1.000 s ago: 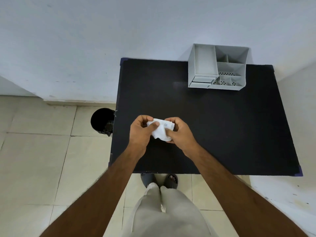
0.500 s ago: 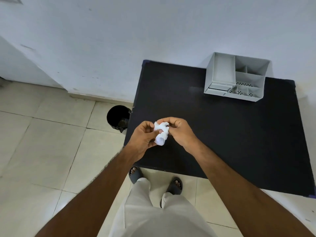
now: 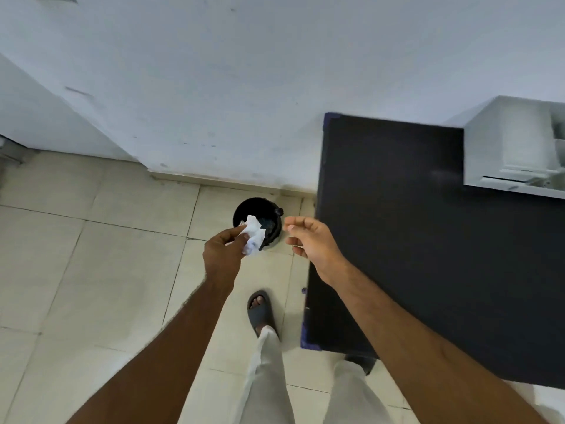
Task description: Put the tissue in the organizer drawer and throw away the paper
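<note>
Two hands are out in front of me. My left hand (image 3: 224, 255) pinches the crumpled white paper (image 3: 253, 237) between thumb and fingers, right over the round black bin (image 3: 257, 221) on the tiled floor. My right hand (image 3: 308, 240) is half curled and holds nothing. The grey organizer (image 3: 513, 148) sits on the black table (image 3: 428, 255).

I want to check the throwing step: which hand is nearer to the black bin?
Left. The left hand holds the crumpled paper over the black bin; the right hand hovers empty beside it.
</note>
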